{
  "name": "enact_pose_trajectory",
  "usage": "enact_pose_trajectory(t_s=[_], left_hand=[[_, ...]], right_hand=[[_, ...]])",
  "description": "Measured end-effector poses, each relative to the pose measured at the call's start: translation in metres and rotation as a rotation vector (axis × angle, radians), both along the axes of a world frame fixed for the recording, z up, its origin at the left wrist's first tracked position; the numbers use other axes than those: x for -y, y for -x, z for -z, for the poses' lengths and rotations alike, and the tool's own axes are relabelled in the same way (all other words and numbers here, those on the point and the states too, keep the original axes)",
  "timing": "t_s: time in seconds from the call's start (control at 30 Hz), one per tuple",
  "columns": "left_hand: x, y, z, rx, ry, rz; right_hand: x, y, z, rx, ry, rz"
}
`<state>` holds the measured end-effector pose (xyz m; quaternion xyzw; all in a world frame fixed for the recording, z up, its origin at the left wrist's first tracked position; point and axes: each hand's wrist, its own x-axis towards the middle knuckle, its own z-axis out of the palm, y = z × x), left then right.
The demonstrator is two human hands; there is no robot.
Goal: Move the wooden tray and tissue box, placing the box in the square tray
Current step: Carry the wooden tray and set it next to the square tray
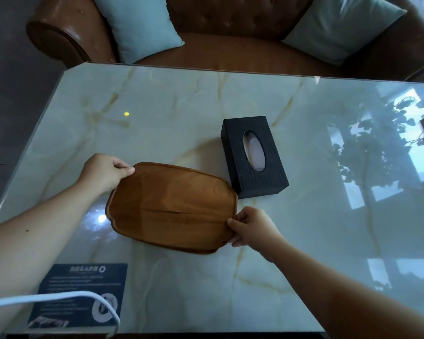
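- Your left hand (104,171) is pinched on the far-left corner of the wooden tray (173,207), thumb on top of the rim and the other fingers tucked underneath.
- Your right hand (251,227) is clamped on the tray's near-right corner the same way, so you've got it on a diagonal hold.
- Can't honestly tell if the tray is off the table (206,99) or just sitting flat on it; no clear gap shows.
- The tissue box (253,156) is just past the tray's far-right corner, basically touching or a hair apart. It's lying flat, oval slot up, with tissue showing inside.
- That closeness is the main risk, I reckon: swing the tray's far-right corner outward and you'll shove the box across that glossy top.
- Corner pinches are also kinda sketchy. If one thumb slips, the tray probably pivots on the other hand and clips the box or bangs down.
- Nearer you than the tray there's a dark printed card (80,296) with a white cable (59,296) draped over it. Drag the tray back low and you could snag that cable.
- I don't see any other square tray around this one, so check where the box is meant to land.
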<state>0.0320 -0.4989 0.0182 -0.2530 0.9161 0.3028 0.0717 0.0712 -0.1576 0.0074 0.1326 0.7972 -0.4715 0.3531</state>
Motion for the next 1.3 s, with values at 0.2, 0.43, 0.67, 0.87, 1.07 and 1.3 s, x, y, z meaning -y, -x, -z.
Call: enact_pose_trajectory(t_s=[0.2,0.43,0.67,0.87,1.07,1.3], left_hand=[[-0.002,0.007,0.02,0.038,0.029,0.041],[-0.003,0.006,0.025,0.055,0.09,0.077],[-0.004,0.004,0.026,0.018,0.089,0.101],[-0.003,-0.002,0.03,0.001,0.075,0.116],[0.008,-0.042,0.033,0.093,0.139,0.142],[0.009,-0.059,0.039,0.067,0.111,0.091]], right_hand=[[0.001,-0.002,0.008,0.053,-0.068,-0.074],[0.004,0.001,0.007,0.057,-0.165,-0.204],[0.006,0.0,0.009,0.055,-0.236,-0.295],[0.003,0.002,0.009,0.027,-0.296,-0.327],[-0.004,0.006,0.011,-0.041,-0.289,-0.181],[0.012,0.011,0.01,-0.04,-0.36,-0.344]])
